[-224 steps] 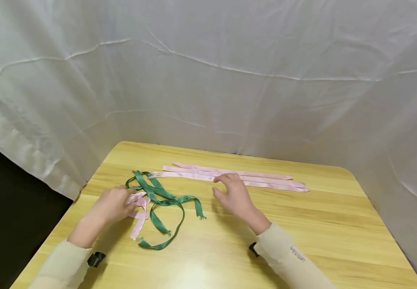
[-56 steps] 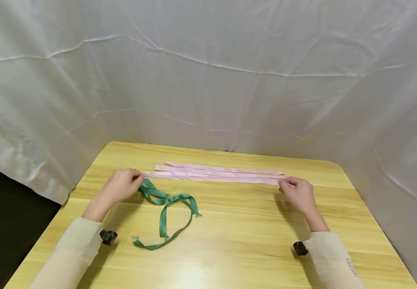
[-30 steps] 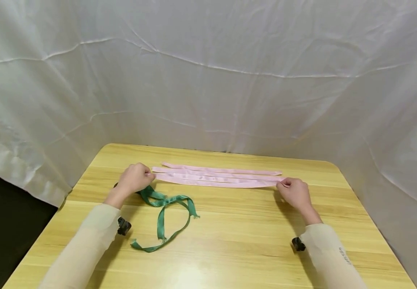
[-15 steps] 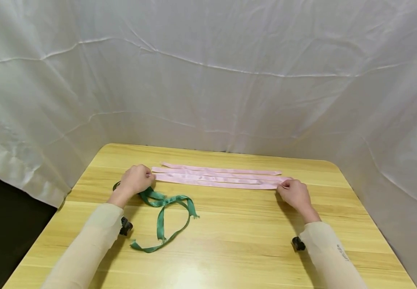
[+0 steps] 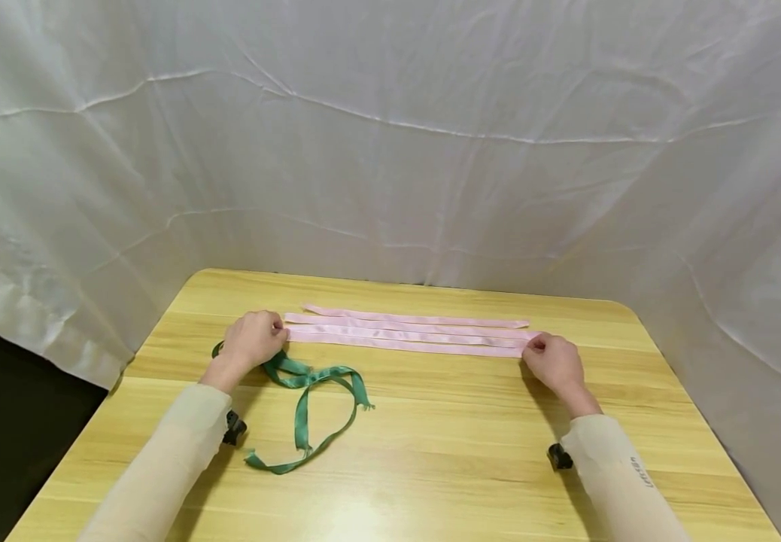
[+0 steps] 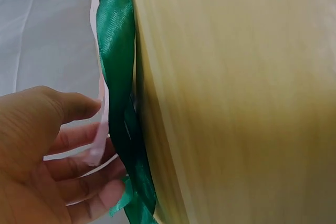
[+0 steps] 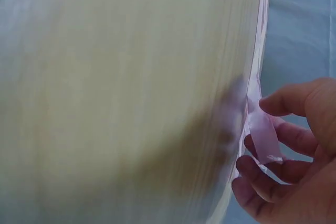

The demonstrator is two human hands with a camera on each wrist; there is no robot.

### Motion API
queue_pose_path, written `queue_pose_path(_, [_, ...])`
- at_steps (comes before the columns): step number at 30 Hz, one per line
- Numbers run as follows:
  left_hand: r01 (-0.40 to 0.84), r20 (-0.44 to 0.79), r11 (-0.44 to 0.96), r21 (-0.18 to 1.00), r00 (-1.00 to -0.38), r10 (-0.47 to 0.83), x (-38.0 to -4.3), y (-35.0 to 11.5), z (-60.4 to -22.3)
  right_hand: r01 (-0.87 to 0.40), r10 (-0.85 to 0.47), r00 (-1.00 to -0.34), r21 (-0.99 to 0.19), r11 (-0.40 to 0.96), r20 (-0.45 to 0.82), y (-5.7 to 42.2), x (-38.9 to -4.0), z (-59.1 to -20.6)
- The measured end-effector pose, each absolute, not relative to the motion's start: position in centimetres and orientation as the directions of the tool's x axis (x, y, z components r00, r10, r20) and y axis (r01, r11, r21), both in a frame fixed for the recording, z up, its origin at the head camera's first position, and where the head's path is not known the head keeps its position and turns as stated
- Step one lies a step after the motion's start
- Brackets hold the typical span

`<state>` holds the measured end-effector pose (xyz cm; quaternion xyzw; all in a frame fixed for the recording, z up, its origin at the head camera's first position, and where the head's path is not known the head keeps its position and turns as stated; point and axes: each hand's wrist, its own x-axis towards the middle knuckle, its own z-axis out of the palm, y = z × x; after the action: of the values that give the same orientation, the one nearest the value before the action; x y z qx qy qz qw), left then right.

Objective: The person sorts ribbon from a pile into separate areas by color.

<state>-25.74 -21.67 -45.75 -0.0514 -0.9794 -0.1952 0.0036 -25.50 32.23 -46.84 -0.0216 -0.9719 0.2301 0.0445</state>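
A pink ribbon (image 5: 404, 346) lies stretched from left to right, the nearest of several pink ribbons (image 5: 424, 320) in parallel rows. My left hand (image 5: 253, 339) pinches its left end, whose tip hangs over the fingers in the left wrist view. At the other end, my right hand (image 5: 556, 366) holds the ribbon between thumb and fingers; the loose tip (image 7: 266, 140) shows in the right wrist view. Tangled green ribbons (image 5: 301, 418) with frayed ends lie just below the left hand, which partly hides them.
The wooden table (image 5: 458, 452) has rounded far corners. A pale curtain (image 5: 390, 188) hangs behind and beside it. A dark area (image 5: 11, 421) shows past the table's left edge. Small black devices sit at both wrists.
Earlier, my left hand was at a bunched pink ribbon by the green ones. That ribbon is now drawn out between both hands, and has lately straightened in front of the other pink rows.
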Motion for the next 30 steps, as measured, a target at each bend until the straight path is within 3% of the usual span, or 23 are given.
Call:
queue_pose_path(13, [0.16,0.183,0.956,0.247,-0.976,0.116,-24.2,-22.7,-45.5,0.01,0.103,-0.975,-0.428,0.904,0.196,30.9,-25.0,-45.7])
queue_pose_path(21, [0.284,0.297,0.938,0.196,-0.929,0.22,-21.6,-21.4,-44.1,-0.178,-0.039,-0.951,-0.442,0.879,0.306,26.2,-24.0,-45.0])
queue_pose_path(30, [0.452,0.295,0.875,0.174,-0.871,0.392,-19.2,-17.7,-44.9,-0.421,-0.256,-0.888,-0.448,0.789,0.383,19.3,-22.5,-45.3])
